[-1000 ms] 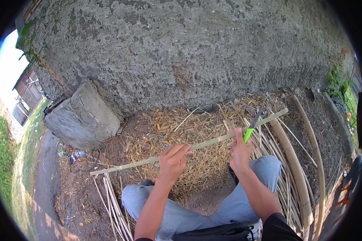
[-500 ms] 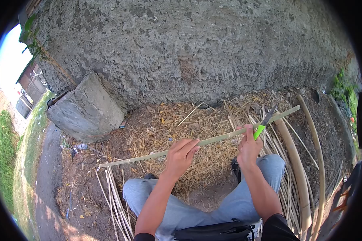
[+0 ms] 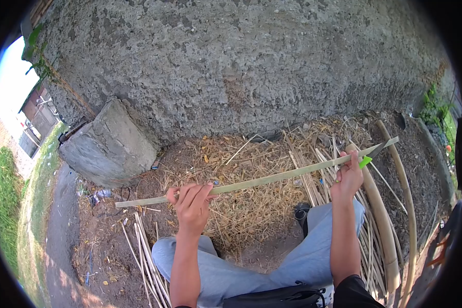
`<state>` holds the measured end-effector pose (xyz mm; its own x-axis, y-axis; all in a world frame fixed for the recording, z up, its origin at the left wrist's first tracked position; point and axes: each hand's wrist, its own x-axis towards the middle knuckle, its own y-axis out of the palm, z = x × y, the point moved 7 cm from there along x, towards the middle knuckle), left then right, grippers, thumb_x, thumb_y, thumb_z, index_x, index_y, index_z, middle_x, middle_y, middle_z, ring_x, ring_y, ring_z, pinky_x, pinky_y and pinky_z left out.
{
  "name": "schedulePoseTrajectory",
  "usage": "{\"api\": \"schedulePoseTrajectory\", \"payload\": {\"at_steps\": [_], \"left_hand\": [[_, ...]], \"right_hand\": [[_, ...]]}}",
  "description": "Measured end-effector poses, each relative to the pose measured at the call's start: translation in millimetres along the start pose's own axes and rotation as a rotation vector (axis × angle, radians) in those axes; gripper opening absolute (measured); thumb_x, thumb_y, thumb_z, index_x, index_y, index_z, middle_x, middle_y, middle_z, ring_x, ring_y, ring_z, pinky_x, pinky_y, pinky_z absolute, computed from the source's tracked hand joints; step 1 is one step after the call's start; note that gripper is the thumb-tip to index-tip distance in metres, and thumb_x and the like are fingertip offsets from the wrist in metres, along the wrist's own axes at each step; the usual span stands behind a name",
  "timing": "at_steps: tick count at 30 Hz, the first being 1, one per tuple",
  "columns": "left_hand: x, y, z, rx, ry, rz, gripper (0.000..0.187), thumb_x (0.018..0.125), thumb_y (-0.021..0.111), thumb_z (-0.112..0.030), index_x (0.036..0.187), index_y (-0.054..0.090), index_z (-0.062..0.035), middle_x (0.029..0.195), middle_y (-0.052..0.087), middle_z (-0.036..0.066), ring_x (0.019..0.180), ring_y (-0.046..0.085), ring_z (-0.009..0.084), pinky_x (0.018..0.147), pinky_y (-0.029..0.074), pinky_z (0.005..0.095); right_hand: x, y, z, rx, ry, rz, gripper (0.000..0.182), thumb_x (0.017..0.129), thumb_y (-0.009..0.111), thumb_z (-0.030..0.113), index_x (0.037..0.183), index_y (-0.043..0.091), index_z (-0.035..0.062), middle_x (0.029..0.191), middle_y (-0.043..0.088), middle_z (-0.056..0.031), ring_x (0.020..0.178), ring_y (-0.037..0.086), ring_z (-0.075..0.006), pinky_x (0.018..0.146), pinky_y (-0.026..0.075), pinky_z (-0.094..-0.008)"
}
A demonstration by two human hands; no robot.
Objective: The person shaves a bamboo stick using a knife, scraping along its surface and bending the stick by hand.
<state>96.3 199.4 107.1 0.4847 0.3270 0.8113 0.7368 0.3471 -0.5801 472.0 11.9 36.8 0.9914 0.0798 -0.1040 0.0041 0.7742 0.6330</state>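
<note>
A long, thin pale-green bamboo strip (image 3: 272, 178) stretches across in front of me, its right end higher than its left. My left hand (image 3: 191, 208) is closed around it left of the middle. Near the right end, my right hand (image 3: 348, 177) pinches the strip and also holds a knife with a bright green handle (image 3: 365, 162). The dark blade points up and right, close beside the strip's end. Part of the knife's handle is hidden by my right hand.
Thin split sticks (image 3: 145, 256) lie by my left knee, and more (image 3: 365, 246) by my right. Two thick bamboo poles (image 3: 377, 215) lie farther right. Straw shavings (image 3: 256, 205) cover the ground before me. A rough wall (image 3: 272, 66) rises ahead, with a concrete block (image 3: 110, 146) at its left.
My left hand has moved left along the strip, and my right hand has moved right and slightly up with the knife. The strip has shifted a little, its right end now farther right.
</note>
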Motion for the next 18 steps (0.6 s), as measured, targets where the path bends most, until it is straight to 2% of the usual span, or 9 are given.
{"api": "schedulePoseTrajectory", "payload": {"at_steps": [1,3,8,10,11,12,14,16,18], "left_hand": [[-1,2,0,-0.001,0.001,0.001,0.028,0.078,0.080,-0.010,0.105,0.074,-0.0086,0.099,0.074,0.001,0.093,0.067,0.0199,0.094,0.034,0.0394],[-1,2,5,-0.142,-0.055,-0.057,0.026,0.074,0.078,0.001,0.098,0.076,-0.0076,0.089,0.075,0.001,0.080,0.065,0.0195,0.085,0.039,0.0353],[-4,14,18,-0.278,-0.254,0.031,0.023,0.073,0.081,-0.001,0.096,0.078,-0.0057,0.090,0.076,0.005,0.077,0.065,0.0188,0.082,0.041,0.0321],[-5,20,20,-0.310,-0.333,0.056,0.024,0.072,0.082,-0.002,0.095,0.079,-0.0059,0.091,0.076,0.006,0.077,0.065,0.0184,0.083,0.041,0.0317],[-7,23,24,-0.332,-0.414,0.060,0.025,0.072,0.083,-0.003,0.096,0.079,-0.0055,0.091,0.076,0.006,0.078,0.065,0.0185,0.085,0.040,0.0323],[-9,27,27,-0.354,-0.495,0.065,0.026,0.071,0.084,-0.004,0.097,0.079,-0.0050,0.092,0.076,0.006,0.079,0.066,0.0186,0.088,0.040,0.0329],[-13,36,29,-0.383,-0.538,0.072,0.025,0.073,0.084,-0.004,0.097,0.079,-0.0050,0.091,0.077,0.006,0.078,0.066,0.0170,0.089,0.038,0.0320],[-19,49,30,-0.412,-0.579,0.079,0.024,0.074,0.084,-0.005,0.097,0.079,-0.0050,0.091,0.077,0.005,0.078,0.067,0.0154,0.091,0.036,0.0311],[-31,73,28,-0.675,-0.784,0.153,0.026,0.073,0.084,0.000,0.098,0.078,-0.0024,0.089,0.076,0.007,0.077,0.067,0.0148,0.089,0.043,0.0312]], "right_hand": [[-1,1,-1,-0.009,0.003,0.017,0.028,0.102,0.062,0.030,0.108,0.064,0.0024,0.091,0.071,-0.0133,0.045,0.033,-0.0024,0.038,0.027,-0.0216],[-1,2,-3,-0.003,0.038,0.045,0.030,0.102,0.062,0.031,0.110,0.063,0.0021,0.094,0.071,-0.0132,0.045,0.033,-0.0022,0.038,0.027,-0.0214],[-7,9,-7,0.025,0.130,0.089,0.038,0.102,0.061,0.036,0.118,0.062,0.0010,0.104,0.070,-0.0125,0.047,0.031,-0.0014,0.039,0.027,-0.0209],[-13,16,-7,0.061,0.207,0.163,0.040,0.102,0.061,0.035,0.128,0.058,0.0045,0.115,0.069,-0.0135,0.048,0.031,-0.0001,0.039,0.027,-0.0188],[-19,22,-4,0.022,0.195,0.214,0.047,0.101,0.062,0.034,0.134,0.054,0.0013,0.126,0.066,-0.0181,0.049,0.031,0.0011,0.039,0.027,-0.0180],[-21,21,-8,0.025,0.190,0.214,0.047,0.101,0.062,0.034,0.134,0.054,0.0013,0.126,0.066,-0.0181,0.049,0.031,0.0011,0.039,0.027,-0.0180],[-28,24,-20,-0.097,0.166,0.346,0.050,0.099,0.067,0.033,0.132,0.057,-0.0036,0.126,0.066,-0.0215,0.045,0.029,0.0008,0.039,0.028,-0.0190],[-52,31,-31,-0.090,0.223,0.373,0.048,0.096,0.071,0.026,0.130,0.057,-0.0053,0.124,0.067,-0.0229,0.044,0.032,0.0007,0.039,0.028,-0.0190],[-77,35,-54,-0.222,0.298,0.509,0.043,0.098,0.069,0.022,0.129,0.058,-0.0053,0.121,0.068,-0.0235,0.045,0.035,0.0000,0.039,0.028,-0.0193]]}}
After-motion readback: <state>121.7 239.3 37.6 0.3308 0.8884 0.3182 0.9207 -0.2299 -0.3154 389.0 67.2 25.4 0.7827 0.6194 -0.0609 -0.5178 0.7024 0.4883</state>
